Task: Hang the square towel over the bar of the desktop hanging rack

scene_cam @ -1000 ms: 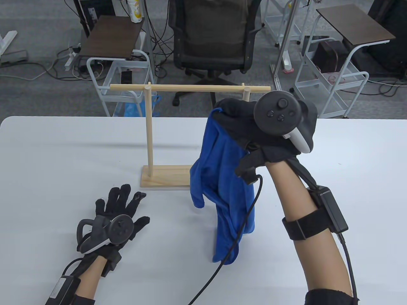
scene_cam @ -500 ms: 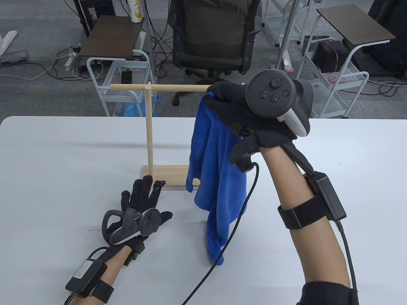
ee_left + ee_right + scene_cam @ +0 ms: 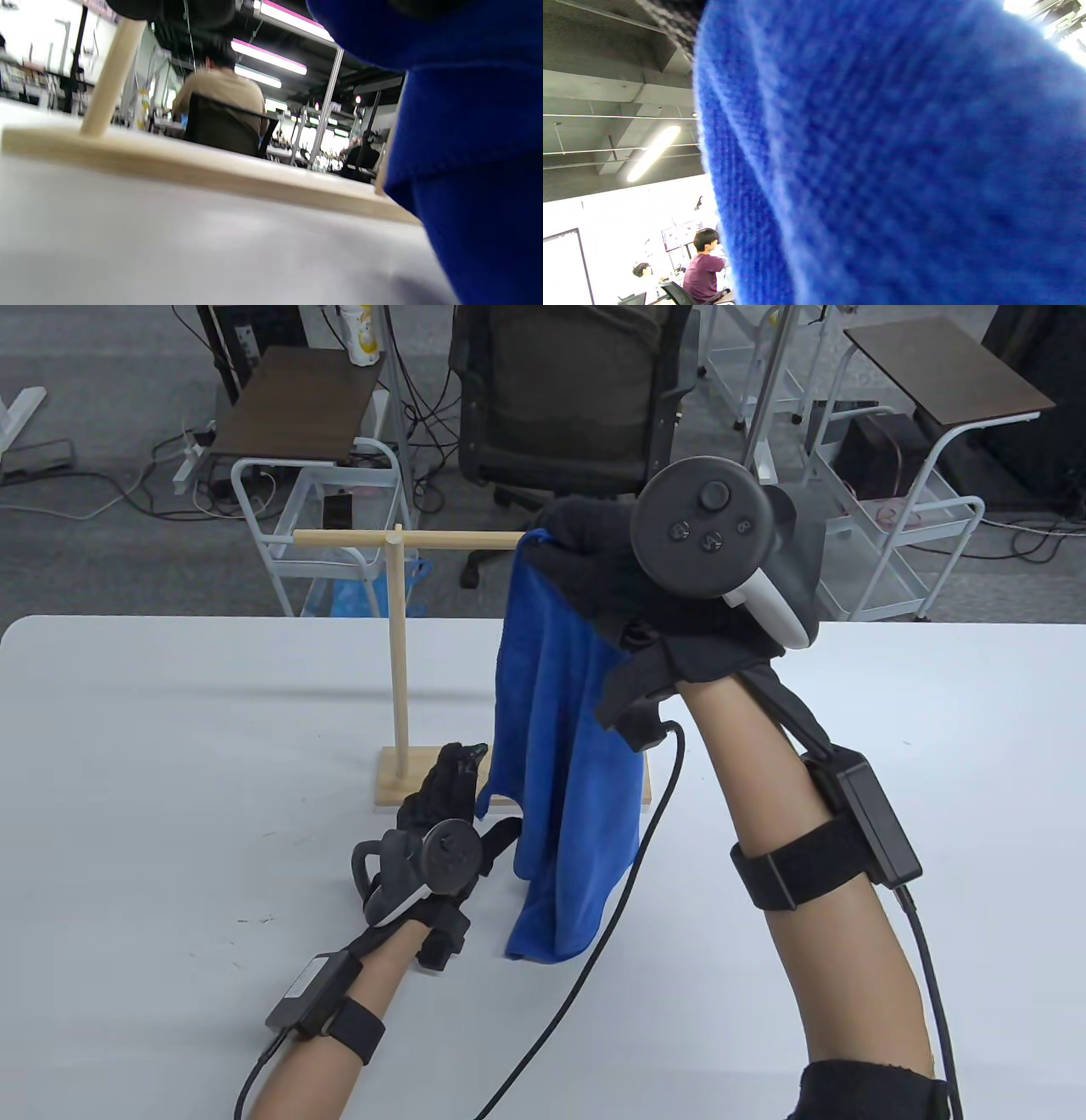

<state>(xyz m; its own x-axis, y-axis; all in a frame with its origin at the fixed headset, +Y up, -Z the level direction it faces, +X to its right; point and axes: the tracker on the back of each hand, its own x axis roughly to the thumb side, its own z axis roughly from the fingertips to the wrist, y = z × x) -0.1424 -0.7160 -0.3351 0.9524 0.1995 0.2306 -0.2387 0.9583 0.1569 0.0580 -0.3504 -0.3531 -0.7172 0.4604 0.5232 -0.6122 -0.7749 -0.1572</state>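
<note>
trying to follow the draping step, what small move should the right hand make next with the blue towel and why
Probably carry the towel's top edge a little farther up and over the bar. The right hand grips the blue towel at bar height, but the cloth hangs on the near side. The left hand sits low by the rack base, beside the towel's lower edge.

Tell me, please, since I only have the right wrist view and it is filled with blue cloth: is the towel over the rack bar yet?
Observer: Not yet. In the table view the right hand holds the blue towel up at bar height, and the cloth hangs down in front of the rack.
Operator: Thank you. Where is the other hand?
Observer: The left hand is low on the table, fingers at the towel's lower left edge, by the rack's wooden base.
Operator: Does the towel's bottom clear the table?
Observer: I cannot tell; its lowest fold hangs close to the white table.
</note>
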